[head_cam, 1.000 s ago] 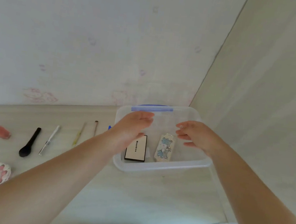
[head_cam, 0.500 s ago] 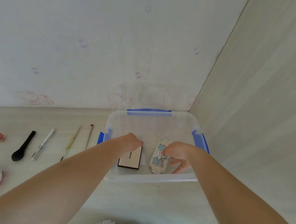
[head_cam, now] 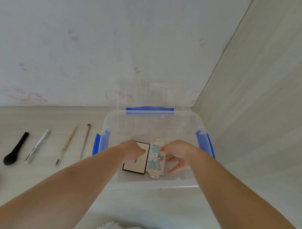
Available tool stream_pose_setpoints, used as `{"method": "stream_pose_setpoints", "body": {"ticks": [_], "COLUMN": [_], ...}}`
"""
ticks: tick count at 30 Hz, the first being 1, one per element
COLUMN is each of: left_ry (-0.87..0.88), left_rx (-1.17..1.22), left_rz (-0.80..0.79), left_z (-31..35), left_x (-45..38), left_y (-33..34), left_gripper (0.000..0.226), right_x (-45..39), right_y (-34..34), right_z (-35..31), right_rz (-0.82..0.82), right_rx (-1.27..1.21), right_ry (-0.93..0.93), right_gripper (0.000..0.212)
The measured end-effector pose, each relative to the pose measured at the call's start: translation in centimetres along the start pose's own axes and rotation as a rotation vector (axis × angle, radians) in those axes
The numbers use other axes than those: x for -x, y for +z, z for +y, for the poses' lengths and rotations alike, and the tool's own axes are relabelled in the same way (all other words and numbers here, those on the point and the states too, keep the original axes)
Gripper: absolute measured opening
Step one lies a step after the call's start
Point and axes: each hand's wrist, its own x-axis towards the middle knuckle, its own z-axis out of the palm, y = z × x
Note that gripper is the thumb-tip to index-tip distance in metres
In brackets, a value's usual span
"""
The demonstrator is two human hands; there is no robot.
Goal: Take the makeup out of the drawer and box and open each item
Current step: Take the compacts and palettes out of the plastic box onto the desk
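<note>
You can reach into the box [head_cam: 156, 186] only from the top; its clear walls and blue clips [head_cam: 205, 143] close the sides. The wall [head_cam: 271, 111] stands right beside it. On the table [head_cam: 134, 204], the front is free. To the left lie brushes [head_cam: 15, 149] in a row.

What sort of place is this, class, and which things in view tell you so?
Probably a dressing table in a bedroom corner at home: a pale desk against patterned wallpaper, makeup brushes laid in a row, and a clear box holding two palettes.
</note>
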Motion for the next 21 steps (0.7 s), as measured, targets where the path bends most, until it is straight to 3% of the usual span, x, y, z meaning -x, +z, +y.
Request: {"method": "stream_pose_setpoints", "body": {"ticks": [13, 21], "left_ry": [-0.029, -0.012], "left_rx": [0.229, 0.32], "left_rz": [0.074, 0.05], "left_z": [-0.2, -0.6], "left_x": [0.2, -0.3], "left_y": [-0.5, -0.3], "left_gripper": [0.043, 0.048], "right_x": [-0.5, -1.3], "right_y": [-0.5, -0.7], "right_z": [0.1, 0.2], "right_rz": [-0.024, -0.006], "right_rx": [-0.196, -0.188], "right_ry": [-0.012, 0.032], "right_gripper": [0.013, 0.02]}}
